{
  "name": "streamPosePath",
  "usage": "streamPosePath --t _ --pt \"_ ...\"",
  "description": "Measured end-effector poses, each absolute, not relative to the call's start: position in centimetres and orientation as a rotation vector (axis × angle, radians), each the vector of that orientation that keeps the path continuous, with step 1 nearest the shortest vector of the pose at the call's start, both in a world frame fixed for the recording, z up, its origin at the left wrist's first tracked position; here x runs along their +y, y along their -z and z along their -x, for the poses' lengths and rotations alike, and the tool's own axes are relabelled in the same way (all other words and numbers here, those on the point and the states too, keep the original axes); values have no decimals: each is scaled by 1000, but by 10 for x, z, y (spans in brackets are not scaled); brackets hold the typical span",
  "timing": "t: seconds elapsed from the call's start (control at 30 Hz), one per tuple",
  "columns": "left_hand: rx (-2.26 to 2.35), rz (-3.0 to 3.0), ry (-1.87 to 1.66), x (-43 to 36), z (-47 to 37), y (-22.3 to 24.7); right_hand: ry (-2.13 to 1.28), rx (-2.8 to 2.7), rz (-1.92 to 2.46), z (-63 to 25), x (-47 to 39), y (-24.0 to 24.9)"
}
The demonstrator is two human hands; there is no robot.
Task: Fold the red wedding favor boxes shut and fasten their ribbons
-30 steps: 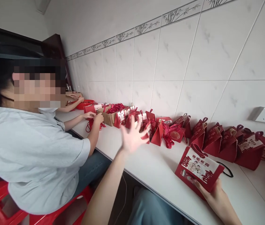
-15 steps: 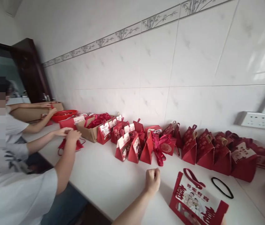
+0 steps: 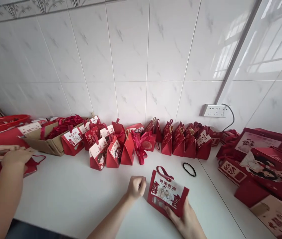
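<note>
My right hand (image 3: 184, 217) grips a red gift box (image 3: 167, 192) by its lower right side, thumb across the front. The box has a white printed panel with two figures and a dark red ribbon loop on top. Left of the box and apart from it, my left hand (image 3: 137, 187) is closed in a fist above the white table (image 3: 81, 199). Whatever the fist holds, if anything, is hidden. A black elastic band (image 3: 189, 169) lies on the table beyond the box.
Several red tent-shaped boxes (image 3: 127, 151) stand along the tiled wall. Left of them is a carton (image 3: 56, 146) of red ribbons. Larger red boxes (image 3: 267, 166) pile up at right. A co-worker's hands (image 3: 16, 154) work on a red box at left. A power strip (image 3: 215, 111) is on the wall.
The view has swung right, bringing the right-hand pile into sight and moving the co-worker's body out of it. My right hand and the gift box now show more fully. My left hand stays closed.
</note>
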State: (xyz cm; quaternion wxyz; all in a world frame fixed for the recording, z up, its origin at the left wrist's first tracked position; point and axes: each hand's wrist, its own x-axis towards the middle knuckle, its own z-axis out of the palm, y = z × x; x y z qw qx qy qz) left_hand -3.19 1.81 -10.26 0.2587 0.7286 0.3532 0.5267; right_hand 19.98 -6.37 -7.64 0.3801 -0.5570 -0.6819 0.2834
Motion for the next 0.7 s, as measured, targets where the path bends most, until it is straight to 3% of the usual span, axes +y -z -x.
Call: streamPosePath --t 0.27,0.53,0.7 --pt "994 -1767 -1740 -13 23 63 -902 -1687 1380 -200 -69 54" --pt "939 -1523 -2089 -52 18 -69 -990 -1679 1370 -207 -77 64" --pt "316 -1411 -1846 -73 16 -133 -912 -1643 1369 -206 -76 73"
